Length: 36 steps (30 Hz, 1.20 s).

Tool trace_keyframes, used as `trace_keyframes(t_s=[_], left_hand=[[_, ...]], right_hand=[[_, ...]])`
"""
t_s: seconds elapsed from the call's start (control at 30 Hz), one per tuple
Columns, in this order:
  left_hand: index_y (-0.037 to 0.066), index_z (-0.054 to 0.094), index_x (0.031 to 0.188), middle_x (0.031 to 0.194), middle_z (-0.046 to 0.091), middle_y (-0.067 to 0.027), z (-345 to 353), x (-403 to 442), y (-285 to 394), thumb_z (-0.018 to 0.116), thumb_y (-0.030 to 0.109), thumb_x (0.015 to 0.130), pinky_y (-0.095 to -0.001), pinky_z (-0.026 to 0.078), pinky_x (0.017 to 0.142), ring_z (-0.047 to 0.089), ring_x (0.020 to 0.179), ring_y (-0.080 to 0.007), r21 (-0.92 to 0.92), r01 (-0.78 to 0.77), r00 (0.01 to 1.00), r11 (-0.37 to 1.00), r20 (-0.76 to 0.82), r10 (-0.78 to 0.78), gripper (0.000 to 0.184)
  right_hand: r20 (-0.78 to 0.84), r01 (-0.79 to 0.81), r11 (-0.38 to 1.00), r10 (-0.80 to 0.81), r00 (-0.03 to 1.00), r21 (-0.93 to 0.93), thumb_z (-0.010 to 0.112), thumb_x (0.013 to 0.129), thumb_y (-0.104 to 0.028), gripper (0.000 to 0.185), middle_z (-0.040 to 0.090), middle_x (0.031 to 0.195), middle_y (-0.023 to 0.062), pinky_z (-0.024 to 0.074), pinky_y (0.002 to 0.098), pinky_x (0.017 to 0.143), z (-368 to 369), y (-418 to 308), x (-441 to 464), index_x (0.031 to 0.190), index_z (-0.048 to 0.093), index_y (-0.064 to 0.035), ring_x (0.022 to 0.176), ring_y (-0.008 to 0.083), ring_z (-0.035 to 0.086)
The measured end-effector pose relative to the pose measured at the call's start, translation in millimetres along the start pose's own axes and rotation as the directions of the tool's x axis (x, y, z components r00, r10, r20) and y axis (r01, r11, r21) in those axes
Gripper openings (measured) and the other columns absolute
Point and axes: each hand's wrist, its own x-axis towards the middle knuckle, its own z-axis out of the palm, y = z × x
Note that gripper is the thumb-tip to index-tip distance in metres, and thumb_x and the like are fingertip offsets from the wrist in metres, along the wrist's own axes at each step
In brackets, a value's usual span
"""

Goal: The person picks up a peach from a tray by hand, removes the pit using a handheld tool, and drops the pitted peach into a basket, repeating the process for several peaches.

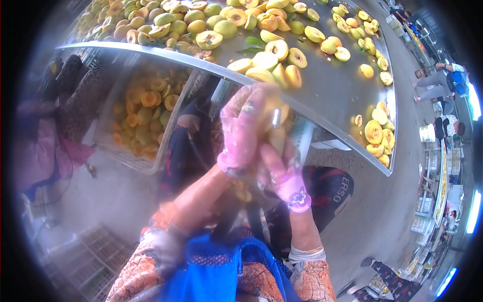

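My left hand [242, 128], in a pink glove, is closed just under the table's near edge, its fingers curled. A small shiny metal piece [275, 118] shows beside it, too blurred to name. My right hand [283, 173], in a pink glove with a flower mark at the cuff, is closed lower and to the right, thumb raised. A blurred yellow piece of stone fruit [277, 138] shows between the hands, seemingly in my right fingers. Halved stone fruit [265, 61] with yellow flesh lie on the metal table just beyond my hands.
The metal table [322, 83] has a raised rim and carries piles of whole and halved fruit [196, 20]. Below left stands a crate [160, 163] of fruit halves [150, 98]. Empty-looking crates [95, 259] lie lower left. Other people [445, 80] and work tables are at far right.
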Motion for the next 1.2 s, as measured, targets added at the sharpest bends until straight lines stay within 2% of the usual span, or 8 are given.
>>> trace_keyframes(t_s=[0.37,0.4,0.53,0.83,0.9,1.03,1.1,1.2], left_hand=[[0.0,0.067,0.094,0.084,0.065,-0.0075,-19,17,11,0.056,0.019,0.087,-0.0271,0.049,0.067,0.059,0.075,-0.0118,0.438,-0.41,0.893,0.8,0.37,0.256,0.023],[-0.001,0.066,0.096,0.084,0.065,-0.0069,-14,15,26,0.06,0.019,0.082,-0.0277,0.049,0.068,0.059,0.073,-0.0131,0.332,0.185,0.947,0.925,0.192,-0.259,0.025],[-0.003,0.065,0.096,0.087,0.066,-0.0098,-19,17,19,0.064,0.018,0.076,-0.0291,0.05,0.069,0.062,0.073,-0.0168,0.387,0.357,0.879,0.85,0.169,-0.446,0.028],[-0.003,0.065,0.099,0.089,0.066,-0.0123,-31,1,0,0.054,0.006,0.085,-0.0301,0.051,0.072,0.064,0.082,-0.0218,0.546,-0.507,0.862,0.667,0.331,0.385,0.02],[-0.004,0.063,0.107,0.096,0.067,-0.0119,-27,-10,18,0.055,0.028,0.088,-0.0323,0.049,0.079,0.062,0.086,-0.0204,0.535,0.049,0.998,0.843,-0.001,-0.058,0.039],[-0.004,0.066,0.101,0.096,0.066,-0.0123,-13,4,34,0.048,0.021,0.089,-0.0309,0.048,0.079,0.061,0.088,-0.0192,0.699,0.056,0.985,0.713,0.077,-0.153,0.033],[-0.004,0.061,0.109,0.106,0.064,-0.0149,-35,8,16,0.044,0.025,0.092,-0.0343,0.051,0.081,0.063,0.093,-0.0253,0.769,-0.207,0.97,0.604,0.242,0.024,0.038],[-0.005,0.061,0.111,0.11,0.063,-0.0145,-21,-3,-15,0.043,0.022,0.093,-0.0312,0.05,0.082,0.062,0.097,-0.0219,0.659,-0.19,0.977,0.728,0.055,0.206,0.037]], right_hand=[[0.172,0.453,0.498,-0.511,0.842,-0.74,0.066,0.078,-0.016,0.058,0.043,0.129,0.024,0.0486,0.0471,0.087,-9,12,-6,0.131,0.045,-0.0102,0.112,0.0397,0.05],[0.115,0.411,0.542,-0.497,0.86,-0.733,0.064,0.078,-0.015,0.056,0.043,0.129,0.024,0.0494,0.0454,0.087,-3,20,-7,0.131,0.046,-0.0118,0.111,0.0385,0.051],[0.166,0.251,0.785,-0.189,0.968,-0.566,0.06,0.081,-0.012,0.049,0.05,0.118,0.0243,0.0517,0.0388,0.082,-5,14,-1,0.129,0.047,-0.0101,0.099,0.0346,0.057],[0.341,0.423,0.408,-0.26,0.903,-0.809,0.061,0.088,-0.026,0.045,0.049,0.122,0.0234,0.0509,0.04,0.075,8,17,0,0.126,0.05,-0.0048,0.098,0.0347,0.059],[0.338,-0.345,0.871,0.225,0.914,0.35,0.064,0.087,-0.028,0.026,0.063,0.096,0.0063,0.0489,0.0351,0.07,3,-5,6,0.1,0.062,-0.0054,0.082,0.017,0.06],[-0.075,0.576,0.71,-0.654,0.753,-0.406,0.05,0.092,-0.032,0.026,0.059,0.068,0.0137,0.0484,0.0392,0.069,37,24,14,0.09,0.062,-0.0086,0.062,0.0294,0.059],[0.307,-0.232,0.909,0.124,0.943,0.345,0.054,0.092,-0.036,0.034,0.062,0.062,0.0064,0.0478,0.0314,0.059,-1,-21,-6,0.082,0.063,-0.0049,0.058,0.0192,0.059],[0.262,-0.192,0.783,0.038,0.964,0.591,0.056,0.09,-0.04,0.039,0.062,0.064,0.0045,0.0451,0.0288,0.054,-17,-19,-16,0.079,0.063,-0.0042,0.057,0.0141,0.057]])
